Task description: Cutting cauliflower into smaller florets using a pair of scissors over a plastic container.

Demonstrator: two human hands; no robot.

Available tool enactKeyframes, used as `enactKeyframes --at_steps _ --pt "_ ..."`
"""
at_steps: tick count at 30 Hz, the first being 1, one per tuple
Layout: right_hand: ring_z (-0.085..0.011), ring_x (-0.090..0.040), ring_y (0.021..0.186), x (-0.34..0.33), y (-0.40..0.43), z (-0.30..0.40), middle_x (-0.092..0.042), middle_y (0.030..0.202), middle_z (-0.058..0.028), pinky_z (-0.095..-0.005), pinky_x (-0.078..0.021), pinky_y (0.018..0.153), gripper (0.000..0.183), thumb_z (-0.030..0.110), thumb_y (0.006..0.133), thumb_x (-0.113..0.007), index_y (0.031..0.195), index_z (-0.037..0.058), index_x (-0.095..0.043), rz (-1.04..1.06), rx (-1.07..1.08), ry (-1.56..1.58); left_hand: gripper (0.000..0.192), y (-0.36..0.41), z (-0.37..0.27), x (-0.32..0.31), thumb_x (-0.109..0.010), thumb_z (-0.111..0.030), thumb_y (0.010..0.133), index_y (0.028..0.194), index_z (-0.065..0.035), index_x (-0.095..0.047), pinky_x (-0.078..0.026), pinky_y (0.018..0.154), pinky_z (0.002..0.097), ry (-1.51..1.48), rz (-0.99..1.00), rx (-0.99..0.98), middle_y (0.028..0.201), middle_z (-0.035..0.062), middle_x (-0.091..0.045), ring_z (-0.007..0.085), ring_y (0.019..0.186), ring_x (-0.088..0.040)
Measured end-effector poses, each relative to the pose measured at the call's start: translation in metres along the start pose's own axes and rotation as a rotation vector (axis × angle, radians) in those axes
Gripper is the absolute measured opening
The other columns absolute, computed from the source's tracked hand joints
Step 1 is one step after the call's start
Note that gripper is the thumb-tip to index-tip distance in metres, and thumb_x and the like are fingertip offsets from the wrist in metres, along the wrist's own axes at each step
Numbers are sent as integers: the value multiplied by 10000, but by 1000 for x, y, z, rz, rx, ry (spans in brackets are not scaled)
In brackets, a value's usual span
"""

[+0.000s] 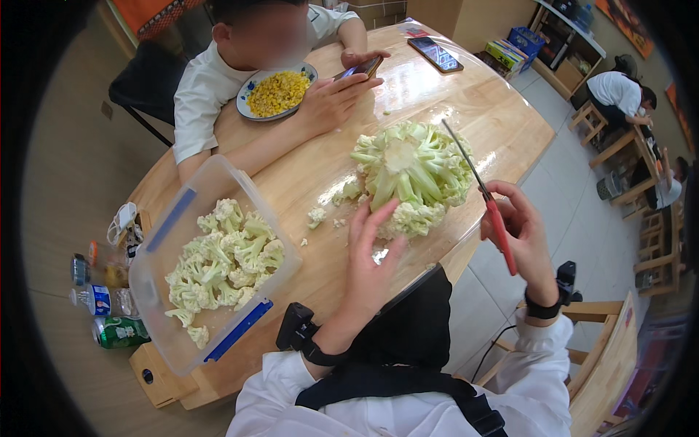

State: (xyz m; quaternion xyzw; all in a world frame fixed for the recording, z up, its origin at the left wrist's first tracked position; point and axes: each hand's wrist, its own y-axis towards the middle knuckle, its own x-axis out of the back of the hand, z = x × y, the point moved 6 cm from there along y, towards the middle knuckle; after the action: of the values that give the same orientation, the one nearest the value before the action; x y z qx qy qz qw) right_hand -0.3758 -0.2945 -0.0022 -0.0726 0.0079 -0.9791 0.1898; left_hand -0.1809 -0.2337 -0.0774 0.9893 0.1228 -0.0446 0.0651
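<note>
A large cauliflower head [409, 169] lies stem side up on the wooden table [508, 117]. My left hand [371, 251] is at its near left edge, fingers apart and slightly blurred; whether the fingertips touch it I cannot tell. In my right hand [516, 229] are red-handled scissors [499, 235], their blades pointing up beside the right side of the head. Left of my left hand, a clear plastic container [284, 240] with blue clips holds many cut cauliflower florets [224, 262]. A small floret [316, 217] and crumbs lie between the container and the head.
Across the table a person [199, 104] holds a phone [360, 68], forearm near the container, beside a plate of corn [278, 94]. Another phone [435, 53] lies at the far edge. A green can [120, 332] and bottles stand left. A wooden chair [606, 349] is at my right.
</note>
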Motion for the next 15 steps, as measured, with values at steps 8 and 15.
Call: enactKeyframes --at_steps 8,15 --pt "-55 -477 702 3 -9 40 -552 811 -4 -192 -406 658 463 125 764 -687 1175 18 -503 320 -42 -631 397 -2 2 4 -643 92 729 1088 -64 -577 -460 836 252 172 -61 -23 1184 101 -361 161 1080 -457" --pt "-114 -517 605 -22 -25 63 -595 737 -66 -252 -414 558 366 135 775 -649 1103 5 -555 454 -73 -734 327 -7 18 5 -637 118 699 980 -29 -556 -460 869 280 80 -91 77 1170 91 -361 179 1112 -456"
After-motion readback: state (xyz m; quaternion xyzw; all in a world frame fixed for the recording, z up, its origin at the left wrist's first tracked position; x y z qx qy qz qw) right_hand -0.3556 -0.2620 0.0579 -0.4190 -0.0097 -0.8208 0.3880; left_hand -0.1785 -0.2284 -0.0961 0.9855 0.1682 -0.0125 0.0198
